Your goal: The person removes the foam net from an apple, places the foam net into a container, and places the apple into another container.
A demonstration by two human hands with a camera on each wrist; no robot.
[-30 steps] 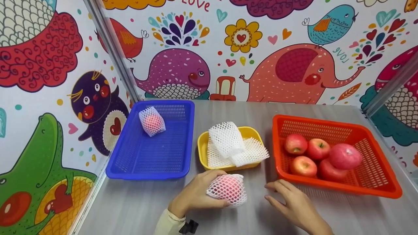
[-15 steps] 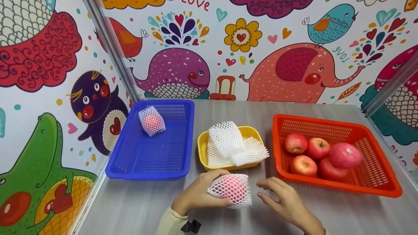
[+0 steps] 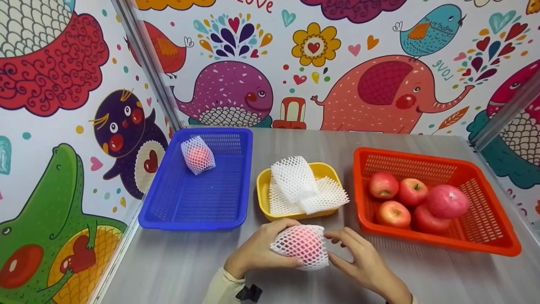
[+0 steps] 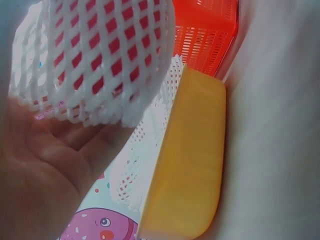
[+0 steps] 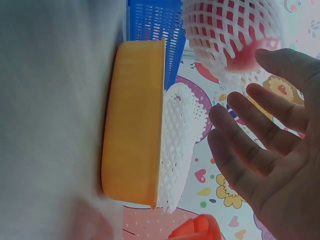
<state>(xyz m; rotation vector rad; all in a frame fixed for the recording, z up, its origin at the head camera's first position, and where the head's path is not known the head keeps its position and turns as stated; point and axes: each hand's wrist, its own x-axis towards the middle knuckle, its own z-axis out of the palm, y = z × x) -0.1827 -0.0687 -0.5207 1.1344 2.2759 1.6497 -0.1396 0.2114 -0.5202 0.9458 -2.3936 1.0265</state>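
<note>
A red apple [image 3: 308, 242] sits inside a white foam net sleeve [image 3: 295, 245] above the table's front middle. My left hand [image 3: 259, 249] grips it from the left, thumb on the near side. In the right wrist view, bare apple skin [image 5: 247, 56] shows at the sleeve's open end. My right hand [image 3: 360, 261] is just right of that end, fingers loosely bent and apart, holding nothing; the thumb is very close to the net, and whether it touches I cannot tell. Behind the hands, a yellow tray [image 3: 263, 202] bears more foam net sleeves [image 3: 295, 179].
On the left stands a blue basket [image 3: 194, 223] with a net-wrapped fruit [image 3: 199, 156] in its far left corner. A red basket [image 3: 438, 240] at right holds several apples [image 3: 392, 214]. Patterned walls [image 3: 312, 80] bound the table at the back and sides.
My right hand has moved left, up to the sleeve's open end. The left hand has shifted slightly right with the wrapped apple. Baskets and tray stay in place.
</note>
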